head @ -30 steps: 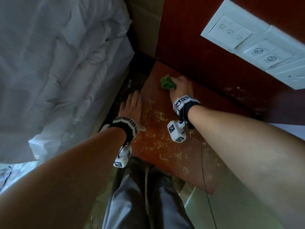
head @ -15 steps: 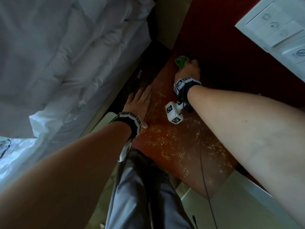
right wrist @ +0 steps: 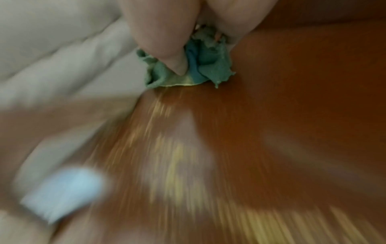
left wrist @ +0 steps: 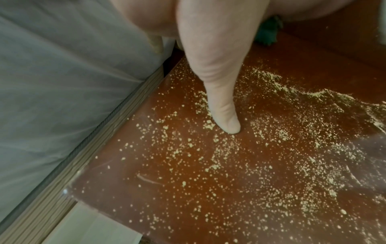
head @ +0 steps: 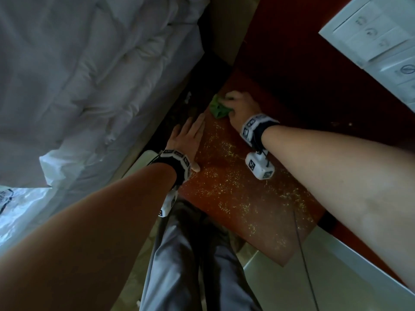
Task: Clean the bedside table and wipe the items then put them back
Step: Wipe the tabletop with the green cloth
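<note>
The bedside table [head: 253, 212] has a reddish-brown top strewn with yellow crumbs [head: 226, 187]. My right hand [head: 239, 106] grips a bunched green cloth [head: 217, 108] and presses it on the table's far left corner. In the right wrist view, which is blurred by motion, the thumb digs into the cloth [right wrist: 200, 69]. My left hand [head: 187, 136] lies flat with straight fingers along the table's left edge, and its thumb [left wrist: 223, 113] touches the crumbed surface [left wrist: 229, 165]. No other item stands on the table.
The bed with its white duvet [head: 89, 75] runs close along the table's left side, a dark gap between them. A white switch panel [head: 377, 41] sits on the red-brown wall behind. My grey trousers [head: 190, 265] are below, and a thin cable [head: 303, 254] hangs over the table's front edge.
My right hand has swept the cloth from the far back corner leftward and a little nearer, close to my left fingertips. The left hand stays on the edge.
</note>
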Demonstrator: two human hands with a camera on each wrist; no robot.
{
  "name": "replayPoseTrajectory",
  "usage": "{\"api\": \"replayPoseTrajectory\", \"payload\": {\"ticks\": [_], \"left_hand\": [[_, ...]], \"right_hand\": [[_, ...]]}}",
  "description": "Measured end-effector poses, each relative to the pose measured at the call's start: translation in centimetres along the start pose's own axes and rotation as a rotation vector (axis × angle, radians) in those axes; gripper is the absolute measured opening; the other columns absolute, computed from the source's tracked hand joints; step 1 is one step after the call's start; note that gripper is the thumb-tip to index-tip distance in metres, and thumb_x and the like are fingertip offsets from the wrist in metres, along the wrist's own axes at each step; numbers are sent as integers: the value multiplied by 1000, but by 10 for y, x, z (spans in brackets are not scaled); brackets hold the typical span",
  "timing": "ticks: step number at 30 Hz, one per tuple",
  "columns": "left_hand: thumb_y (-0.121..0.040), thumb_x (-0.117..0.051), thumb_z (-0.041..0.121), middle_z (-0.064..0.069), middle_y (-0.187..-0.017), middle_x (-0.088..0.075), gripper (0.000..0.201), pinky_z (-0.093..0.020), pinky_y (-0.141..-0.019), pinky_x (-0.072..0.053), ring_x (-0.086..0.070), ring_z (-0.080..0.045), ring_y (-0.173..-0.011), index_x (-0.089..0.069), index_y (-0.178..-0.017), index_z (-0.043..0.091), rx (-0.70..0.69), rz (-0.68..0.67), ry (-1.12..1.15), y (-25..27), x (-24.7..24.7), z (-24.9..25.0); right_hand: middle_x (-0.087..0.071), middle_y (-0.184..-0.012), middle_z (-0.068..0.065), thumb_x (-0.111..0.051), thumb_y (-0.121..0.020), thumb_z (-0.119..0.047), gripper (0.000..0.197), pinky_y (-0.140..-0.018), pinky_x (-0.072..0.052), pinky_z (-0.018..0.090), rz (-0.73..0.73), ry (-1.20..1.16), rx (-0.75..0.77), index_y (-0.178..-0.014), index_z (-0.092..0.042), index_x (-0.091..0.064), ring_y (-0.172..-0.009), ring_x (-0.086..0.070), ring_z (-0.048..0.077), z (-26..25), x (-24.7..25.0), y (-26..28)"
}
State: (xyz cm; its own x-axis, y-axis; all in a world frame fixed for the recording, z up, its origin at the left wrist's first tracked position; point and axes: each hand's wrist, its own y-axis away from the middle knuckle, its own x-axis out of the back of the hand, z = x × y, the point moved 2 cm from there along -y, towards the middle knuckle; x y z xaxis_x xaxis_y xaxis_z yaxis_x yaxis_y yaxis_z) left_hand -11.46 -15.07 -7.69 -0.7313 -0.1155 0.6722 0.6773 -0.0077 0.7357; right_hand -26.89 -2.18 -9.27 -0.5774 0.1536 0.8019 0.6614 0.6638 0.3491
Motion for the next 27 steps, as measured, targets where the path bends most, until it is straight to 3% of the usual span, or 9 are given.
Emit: {"api": "replayPoseTrajectory", "payload": {"ticks": [4, 7, 10, 11, 13, 15, 19, 23, 27], "left_hand": [[-61, -86, 55, -1, -159, 31, 146, -50, -121, -9, 9, -28, -151, 20, -154, 15, 11, 0, -4, 1, 2, 3], [-60, -87, 54, -2, -160, 29, 147, -51, -120, -12, 7, -28, -151, 17, -155, 13, 15, 4, -8, 1, 2, 5], [-60, -86, 55, -1, -160, 29, 146, -52, -120, -11, 7, -29, -151, 18, -155, 15, 5, 8, 1, 0, 2, 3], [-61, -86, 55, 0, -160, 30, 145, -52, -121, -9, 8, -29, -151, 18, -155, 15, 0, 10, 5, 1, 1, 3], [-63, -84, 57, 0, -160, 29, 144, -51, -121, -7, 12, -28, -151, 19, -155, 16, -2, 24, 11, 3, -1, 0], [-62, -83, 61, -1, -161, 28, 146, -50, -121, -4, 14, -27, -151, 21, -154, 16, 15, 53, 25, 9, -6, -3], [-59, -79, 68, -1, -161, 25, 147, -51, -120, -2, 14, -27, -151, 21, -154, 16, 20, 31, -13, 23, -21, -11], [-63, -80, 64, -1, -160, 28, 144, -51, -120, -1, 15, -27, -150, 21, -153, 15, 27, -6, -28, 31, -32, -13], [-62, -81, 62, 0, -161, 26, 144, -51, -121, -2, 15, -26, -150, 19, -155, 16, 41, 4, -21, 32, -32, -13]], "right_hand": [[-45, -140, 0, -50, -92, -6, 51, -95, -36, 22, -177, 23, 2, -131, -37, -59, -120, -49, 24, -3, -32, 39], [-54, -132, -8, -54, -92, -7, 44, -98, -43, 26, -278, -6, 26, -124, -34, -65, -115, -55, 17, -7, -26, 49], [-60, -114, -9, -58, -90, -8, 34, -77, -54, 28, -46, -221, -172, -115, -28, -69, -93, -62, 13, -1, -5, 46], [-58, -116, -5, -57, -90, -7, 34, -78, -51, 28, 89, -249, -239, -118, -24, -68, -95, -60, 14, 4, 2, 43], [-54, -127, 5, -52, -90, -5, 41, -92, -46, 32, 275, -203, -323, -128, -15, -63, -110, -53, 24, 15, 14, 35], [-51, -133, 10, -49, -89, -4, 47, -100, -43, 37, 307, -149, -354, -134, -13, -59, -119, -47, 32, 24, 19, 24], [-47, -136, 10, -50, -90, -6, 49, -96, -43, 29, 169, -155, -295, -137, -17, -55, -118, -50, 32, 13, 7, 5], [-46, -141, 6, -48, -92, -8, 48, -97, -40, 28, 74, -81, -161, -139, -21, -54, -122, -47, 32, -16, -9, 0], [-45, -143, 1, -48, -93, -5, 50, -97, -28, 16, -62, -10, 26, -137, -27, -57, -126, -42, 26, -32, -30, 19]]}}
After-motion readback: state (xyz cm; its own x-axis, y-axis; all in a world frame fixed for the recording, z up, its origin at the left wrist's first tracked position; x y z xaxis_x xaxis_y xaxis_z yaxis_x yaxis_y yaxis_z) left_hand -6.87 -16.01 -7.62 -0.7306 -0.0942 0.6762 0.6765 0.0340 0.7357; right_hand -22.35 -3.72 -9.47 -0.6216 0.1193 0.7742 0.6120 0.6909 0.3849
